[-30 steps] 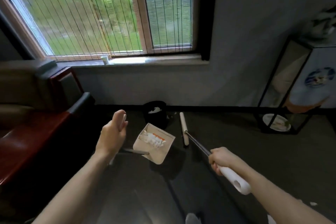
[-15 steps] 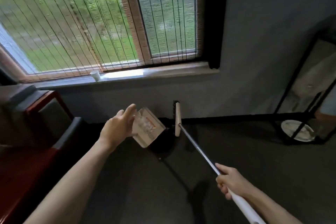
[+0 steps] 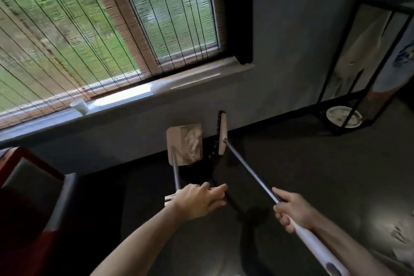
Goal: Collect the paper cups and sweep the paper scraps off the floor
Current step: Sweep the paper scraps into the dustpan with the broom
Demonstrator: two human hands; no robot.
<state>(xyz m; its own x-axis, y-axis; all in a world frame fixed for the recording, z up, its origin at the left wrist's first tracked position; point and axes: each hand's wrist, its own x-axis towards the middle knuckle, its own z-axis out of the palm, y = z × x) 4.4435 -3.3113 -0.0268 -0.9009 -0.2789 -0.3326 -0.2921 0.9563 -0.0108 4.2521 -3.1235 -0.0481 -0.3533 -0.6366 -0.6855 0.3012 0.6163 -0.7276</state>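
Paper cup [image 3: 78, 106] on the windowsill [image 3: 179, 83] at left, dustpan [image 3: 177, 141] below-right with paper scraps [image 3: 193, 141] in it — broom [image 3: 222, 135] just right, rack [image 3: 331, 69] far right.

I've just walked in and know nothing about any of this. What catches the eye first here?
The bright window fills the upper left, with a single white paper cup standing on its sill. Below it, a beige dustpan holds crumpled paper scraps, and the left hand lies on its long handle. To its right, the right hand grips a broom.
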